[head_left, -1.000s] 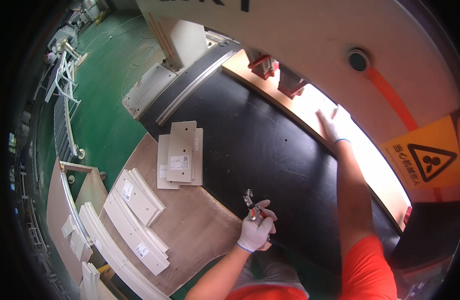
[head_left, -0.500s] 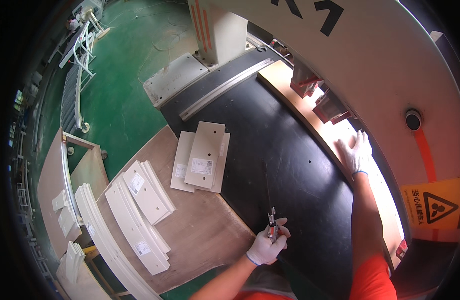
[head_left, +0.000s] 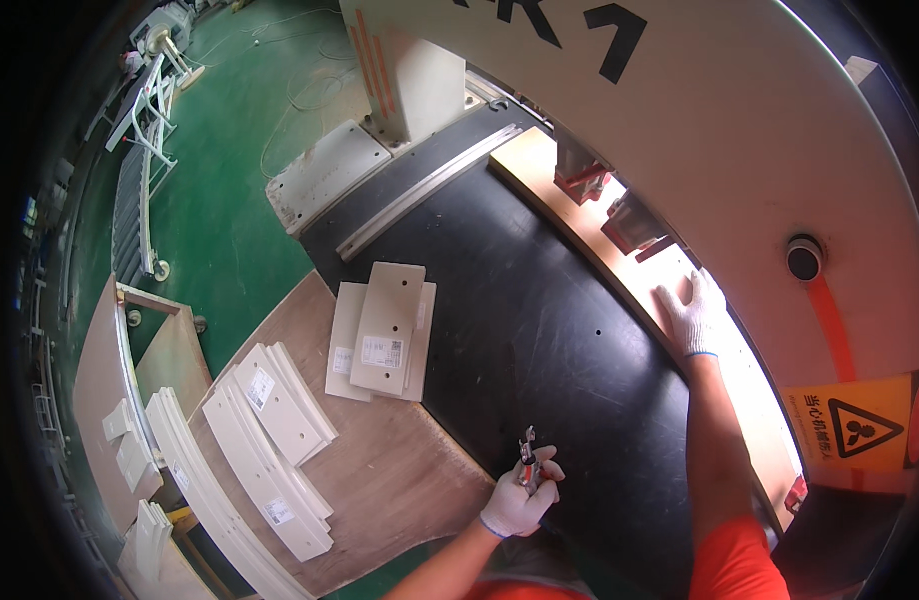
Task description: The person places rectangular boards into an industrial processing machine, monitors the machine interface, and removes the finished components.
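Note:
My left hand [head_left: 521, 503], in a white knit glove, is closed around a small silver-and-orange hand tool [head_left: 528, 466] over the near part of the black machine table [head_left: 540, 340]. The tool's metal end points up and away from me; its exact kind is hard to make out. Reaching further out, my right hand [head_left: 694, 316], also gloved, rests with fingers spread on a long wood-coloured board [head_left: 533, 165]. The board lies along the machine's side of the table, its surface brightly lit. Close beyond that hand, red-edged metal machine blocks [head_left: 635, 228] overhang the board.
Labelled white panels [head_left: 385, 335] are stacked at the black table's left edge. More panels [head_left: 280, 405] lie on a brown wooden table [head_left: 390, 480]. The white machine beam [head_left: 740, 150] spans the upper right, bearing a yellow warning sign [head_left: 860, 425]. A roller conveyor [head_left: 133, 215] stands on the green floor.
The whole view has shifted slightly, so the table and panels appear further left. Both hands keep nearly the same places: the left around the tool, the right on the board.

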`<state>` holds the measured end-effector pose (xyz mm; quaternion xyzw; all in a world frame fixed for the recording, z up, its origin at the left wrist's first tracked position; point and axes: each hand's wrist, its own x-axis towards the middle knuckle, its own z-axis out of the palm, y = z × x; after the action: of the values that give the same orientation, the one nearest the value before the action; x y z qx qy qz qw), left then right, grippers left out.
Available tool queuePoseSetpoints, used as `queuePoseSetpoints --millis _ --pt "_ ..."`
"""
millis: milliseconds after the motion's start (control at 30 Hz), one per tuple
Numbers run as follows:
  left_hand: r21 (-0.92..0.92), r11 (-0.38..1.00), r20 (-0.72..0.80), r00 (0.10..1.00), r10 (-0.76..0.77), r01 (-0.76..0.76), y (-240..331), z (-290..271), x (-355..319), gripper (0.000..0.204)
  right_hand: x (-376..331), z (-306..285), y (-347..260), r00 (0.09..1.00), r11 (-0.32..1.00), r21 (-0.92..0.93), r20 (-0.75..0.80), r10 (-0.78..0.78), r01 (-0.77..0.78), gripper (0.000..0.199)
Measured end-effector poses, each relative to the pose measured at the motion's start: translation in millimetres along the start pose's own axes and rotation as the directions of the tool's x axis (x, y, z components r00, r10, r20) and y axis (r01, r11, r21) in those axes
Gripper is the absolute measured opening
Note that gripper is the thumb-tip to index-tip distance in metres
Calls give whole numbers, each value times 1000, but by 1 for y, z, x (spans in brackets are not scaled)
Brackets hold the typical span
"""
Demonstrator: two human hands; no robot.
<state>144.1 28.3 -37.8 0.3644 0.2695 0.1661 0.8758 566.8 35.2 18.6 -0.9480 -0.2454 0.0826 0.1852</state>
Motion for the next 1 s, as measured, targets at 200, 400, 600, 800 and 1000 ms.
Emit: queuePoseSetpoints --millis 200,400,600,800,1000 --pt "75 997 -15 1000 3 -2 -8 -6 2 56 -48 47 49 964 973 -167 -186 -189 159 115" --pt "97 995 -24 999 30 -27 -7 -5 2 60 -45 24 17 1000 1000 -7 -7 -21 21 114" --pt "84 996 -43 999 6 -2 4 3 7 56 -63 2 34 999 996 -92 25 -19 21 104" --pt "110 992 -60 996 62 -55 -3 3 8 55 -99 -7 82 976 976 -20 -13 217 -217 114" --pt "166 985 -8 998 55 -53 -1 2 10 52 -100 -5 92 978 979 -20 -64 200 -201 119"
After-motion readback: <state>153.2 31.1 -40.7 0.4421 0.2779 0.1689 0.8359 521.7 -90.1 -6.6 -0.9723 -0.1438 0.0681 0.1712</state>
